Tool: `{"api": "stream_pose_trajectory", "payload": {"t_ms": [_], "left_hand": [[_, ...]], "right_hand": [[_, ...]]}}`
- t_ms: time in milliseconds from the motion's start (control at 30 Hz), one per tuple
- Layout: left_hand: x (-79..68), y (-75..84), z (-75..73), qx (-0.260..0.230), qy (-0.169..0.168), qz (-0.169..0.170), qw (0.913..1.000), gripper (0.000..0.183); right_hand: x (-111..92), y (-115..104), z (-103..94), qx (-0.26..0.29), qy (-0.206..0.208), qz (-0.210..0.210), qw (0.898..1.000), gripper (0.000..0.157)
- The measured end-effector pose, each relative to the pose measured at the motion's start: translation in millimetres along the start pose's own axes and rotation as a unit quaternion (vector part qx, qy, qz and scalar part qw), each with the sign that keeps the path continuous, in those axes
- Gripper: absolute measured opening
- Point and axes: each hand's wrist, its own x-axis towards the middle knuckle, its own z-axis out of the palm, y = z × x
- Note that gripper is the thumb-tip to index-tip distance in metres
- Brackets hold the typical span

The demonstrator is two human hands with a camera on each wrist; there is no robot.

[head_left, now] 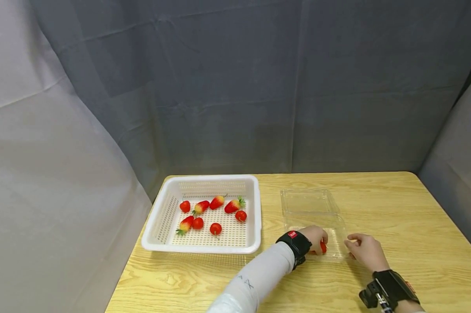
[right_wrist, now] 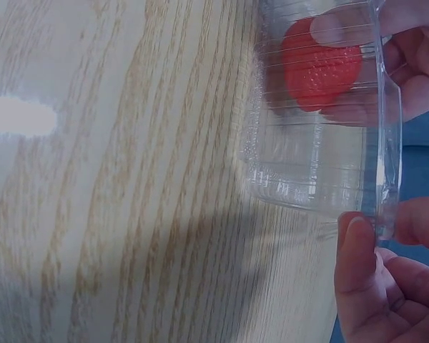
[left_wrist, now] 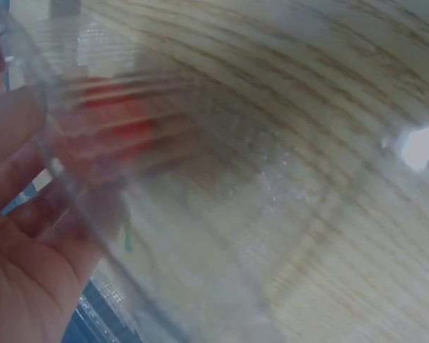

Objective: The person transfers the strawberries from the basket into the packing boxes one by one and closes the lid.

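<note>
So, counting stuff first: eight red fruits sitting in one white basket (head_left: 152,234). Four of them are strawberries (head_left: 185,225), longish and tapered, fading from red to pale yellow, with leafy green showing on several. The other four are smaller all-red fruits (head_left: 216,228), rounder and kinda glossy, a few with thin stems. Basket looks like plastic, rectangular with rounded corners, a smooth fat rim, and little slots all over the floor and sides.

To the right of it there's one clear container (head_left: 339,252), thin shiny see-through plastic with ribbed walls, its single lid (head_left: 307,202) flipped back on the far side. One more red fruit (right_wrist: 320,64) shows up inside, dimpled all over in the right wrist view.

Both hands are right there, close but not touching each other. The left hand (head_left: 315,238) has that fruit pinched in its fingers, down in the container. The right hand (head_left: 366,252) grips the container's rim at the near right, thumb and finger on the edge. Tabletop (head_left: 407,226) is yellowish with streaky wood grain. Two black wristbands (head_left: 296,248), one per wrist.
</note>
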Motion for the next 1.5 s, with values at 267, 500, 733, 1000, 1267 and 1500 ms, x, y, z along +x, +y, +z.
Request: {"api": "stream_pose_trajectory", "payload": {"t_ms": [267, 500, 733, 1000, 1267, 1500], "left_hand": [[0.7, -8.5, -22.6, -0.022, 0.004, 0.032, 0.9992, 0.049], [-19.4, -47.7, -84.6, -0.009, 0.098, 0.102, 0.9899, 0.052], [-55.5, -113.2, -122.9, -0.041, 0.176, 0.059, 0.9818, 0.049], [-75.2, -178.9, -102.5, -0.063, 0.230, 0.016, 0.9710, 0.039], [-80.8, -211.3, -57.4, -0.085, 0.160, -0.059, 0.9817, 0.041], [-81.9, -211.0, -35.4, -0.080, 0.090, -0.074, 0.9899, 0.043]], "right_hand": [[0, -1, 0.2, 0.000, 0.003, 0.004, 1.000, 0.038], [0, -2, 1.8, 0.000, 0.000, 0.000, 1.000, 0.038], [0, -2, -0.3, -0.011, 0.005, -0.011, 1.000, 0.038], [-1, -4, -2.7, -0.021, 0.007, -0.013, 1.000, 0.036], [-2, -5, -0.8, -0.014, 0.005, -0.001, 1.000, 0.036], [-2, -6, -0.3, -0.011, 0.000, 0.000, 1.000, 0.037]]}}
